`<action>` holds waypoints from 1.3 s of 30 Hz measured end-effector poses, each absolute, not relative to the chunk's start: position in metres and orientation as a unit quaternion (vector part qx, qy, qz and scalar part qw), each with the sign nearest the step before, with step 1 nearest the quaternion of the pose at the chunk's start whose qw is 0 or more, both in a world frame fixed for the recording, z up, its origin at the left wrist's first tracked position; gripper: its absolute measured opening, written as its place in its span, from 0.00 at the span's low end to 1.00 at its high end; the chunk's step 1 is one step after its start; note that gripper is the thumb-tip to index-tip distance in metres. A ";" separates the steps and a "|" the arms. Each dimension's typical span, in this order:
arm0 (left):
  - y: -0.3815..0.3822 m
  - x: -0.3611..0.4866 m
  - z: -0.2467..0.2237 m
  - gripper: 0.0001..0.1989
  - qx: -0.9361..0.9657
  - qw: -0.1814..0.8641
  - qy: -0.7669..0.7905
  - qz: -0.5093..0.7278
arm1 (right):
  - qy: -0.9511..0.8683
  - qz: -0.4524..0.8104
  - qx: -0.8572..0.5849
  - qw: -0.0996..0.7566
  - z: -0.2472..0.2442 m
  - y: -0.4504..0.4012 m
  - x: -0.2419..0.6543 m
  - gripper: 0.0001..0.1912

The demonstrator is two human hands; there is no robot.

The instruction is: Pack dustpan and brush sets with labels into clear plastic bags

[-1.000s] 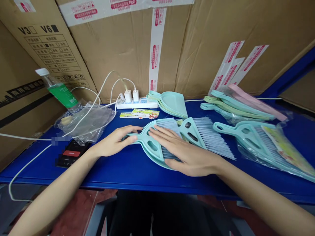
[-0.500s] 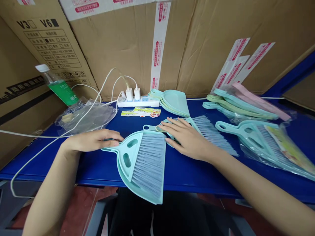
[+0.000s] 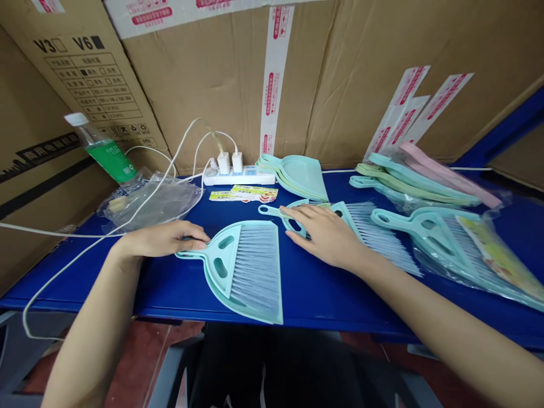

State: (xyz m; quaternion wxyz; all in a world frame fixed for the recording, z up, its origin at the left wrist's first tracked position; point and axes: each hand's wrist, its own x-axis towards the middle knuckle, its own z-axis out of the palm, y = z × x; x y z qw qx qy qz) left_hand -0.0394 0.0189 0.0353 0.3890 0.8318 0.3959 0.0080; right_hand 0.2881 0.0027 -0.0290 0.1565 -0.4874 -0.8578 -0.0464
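A: Grips?
B: Left hand (image 3: 170, 239) pinches the handles of dustpan (image 3: 278, 309) and brush (image 3: 255, 263), brush lying in pan, near table (image 3: 323, 303) front edge. Right hand (image 3: 329, 233) spread over brush pile (image 3: 382, 238); can't tell if gripping.
A: Risk?
B: Loose pinch could let the brush slide off; dragging right could scatter the pile.

the person's left arm (image 3: 87, 326) rises steeply, and i see it bend hard at the wrist (image 3: 127, 249), so the left hand (image 3: 168, 238) points inward, thumb and fingers drawn together. the right arm (image 3: 433, 317) slants in from the other side, the right hand (image 3: 325, 235) back-up, fingers close and slightly curved, thumb apart.
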 end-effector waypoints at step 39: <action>0.022 -0.019 0.017 0.23 0.765 0.485 0.422 0.037 | -0.878 -0.055 -0.438 0.185 -0.015 -0.003 0.311 0.25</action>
